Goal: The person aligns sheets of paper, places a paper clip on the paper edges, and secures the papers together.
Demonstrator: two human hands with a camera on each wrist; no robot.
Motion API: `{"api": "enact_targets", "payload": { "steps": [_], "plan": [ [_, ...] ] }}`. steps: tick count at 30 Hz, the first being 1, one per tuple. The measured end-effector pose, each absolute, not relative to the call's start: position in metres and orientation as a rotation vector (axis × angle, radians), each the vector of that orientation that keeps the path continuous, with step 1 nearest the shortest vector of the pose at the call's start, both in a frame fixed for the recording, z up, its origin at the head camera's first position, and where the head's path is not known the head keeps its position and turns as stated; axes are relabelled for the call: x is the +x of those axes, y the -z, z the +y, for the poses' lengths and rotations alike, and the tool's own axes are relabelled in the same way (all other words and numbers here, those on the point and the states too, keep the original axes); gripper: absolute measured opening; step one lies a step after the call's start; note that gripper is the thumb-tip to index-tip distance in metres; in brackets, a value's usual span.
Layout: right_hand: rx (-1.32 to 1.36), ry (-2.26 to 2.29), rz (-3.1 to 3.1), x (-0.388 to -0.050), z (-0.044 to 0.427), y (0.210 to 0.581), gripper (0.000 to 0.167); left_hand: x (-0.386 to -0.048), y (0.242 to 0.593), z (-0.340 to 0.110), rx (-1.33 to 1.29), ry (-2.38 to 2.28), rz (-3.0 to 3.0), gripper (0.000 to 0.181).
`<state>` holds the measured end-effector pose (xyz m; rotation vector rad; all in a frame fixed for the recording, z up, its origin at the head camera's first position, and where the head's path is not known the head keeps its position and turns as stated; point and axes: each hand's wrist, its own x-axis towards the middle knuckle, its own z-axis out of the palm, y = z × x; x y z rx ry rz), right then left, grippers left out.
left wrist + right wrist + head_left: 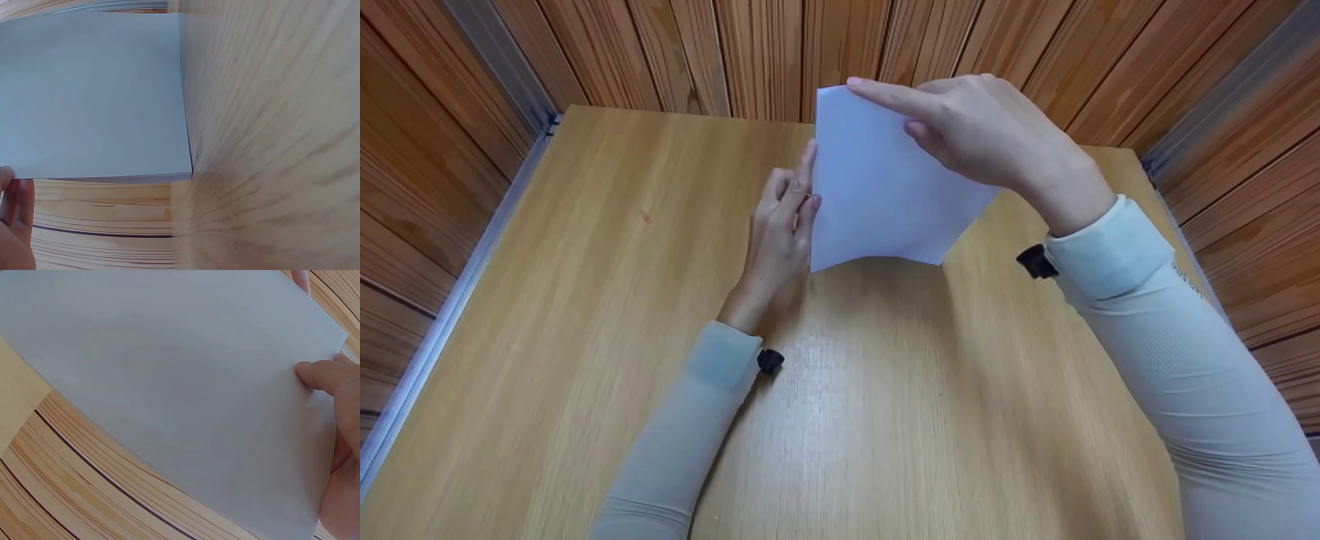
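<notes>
Sleeves (1147, 330), pale, one pair: reaching in from the near side of the bench (847, 465), each with a small black wrist camera (770, 362) at the cuff. Left hand (780, 217): thumb on one face and fingers on the other, clamped on the left edge of the paper (885, 195), probably to keep that side upright. Paper, white, blank on the faces seen: held on edge over the far half of the bench, between the two hands; its lower edge appears, from the left wrist, to meet the wood, which likely lets the bench bear part of the weight (a second edge shows just behind the first, so a fold or several sheets; which, cannot be told). Right hand (1005, 135): set higher, thumb on the paper's face and fingers behind, clamped on its upper right part, forefinger laid along the top edge toward the top left corner, seemingly to steady the tall side against leaning. Clip-like piece (645, 217), reddish, too small to identify: lying on the bench toward its far left corner, well apart from the left hand, touched by neither. Metal rails (457, 307): running along the bench's left and right edges. Wall (765, 60), wood-panelled: standing behind the far edge.
</notes>
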<state>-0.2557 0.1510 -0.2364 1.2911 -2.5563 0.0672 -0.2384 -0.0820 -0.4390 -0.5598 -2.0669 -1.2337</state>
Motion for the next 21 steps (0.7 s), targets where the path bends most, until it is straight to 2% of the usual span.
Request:
{"api": "enact_targets", "payload": {
  "steps": [21],
  "plan": [
    [1.267,-0.041,-2.576,-0.256,0.162,0.235,0.067,-0.237,0.438,-0.081,-0.533,1.249,-2.096,0.054]
  ]
}}
